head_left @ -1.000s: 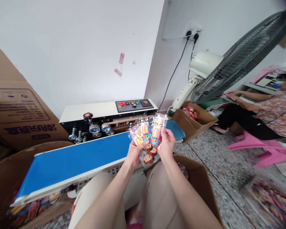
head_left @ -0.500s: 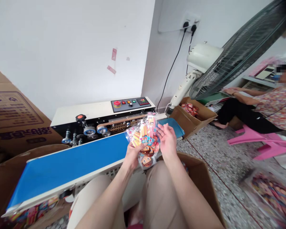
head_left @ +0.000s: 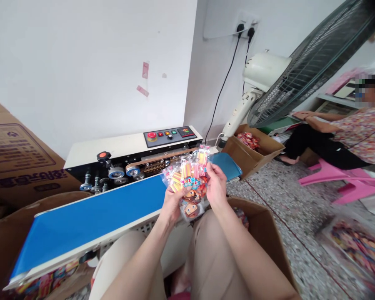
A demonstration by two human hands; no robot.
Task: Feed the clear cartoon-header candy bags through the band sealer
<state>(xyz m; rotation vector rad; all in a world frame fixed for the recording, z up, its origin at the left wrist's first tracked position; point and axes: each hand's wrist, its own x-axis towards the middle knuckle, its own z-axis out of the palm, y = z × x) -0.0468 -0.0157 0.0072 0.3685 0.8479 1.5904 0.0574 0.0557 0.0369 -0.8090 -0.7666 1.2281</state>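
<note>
Several clear plastic packets with yellow and pink striped sticks and printed cartoon faces are fanned out above my lap. My left hand is closed on their left side, its thumb lying across the front. On the right edge of the bunch, my right hand pinches the packets between thumb and fingers. Just behind them stands a band sealing machine with a blue conveyor belt, which the packets partly overlap in view.
An open carton with packets stands by my right leg. Beyond it are another carton, a large fan and a seated person. A plastic bag of packets lies on the floor. A printed cardboard box stands left.
My right hand, earlier held apart with its fingers spread beside the packets, has closed onto their right edge. The left hand keeps its hold. The view has shifted slightly.
</note>
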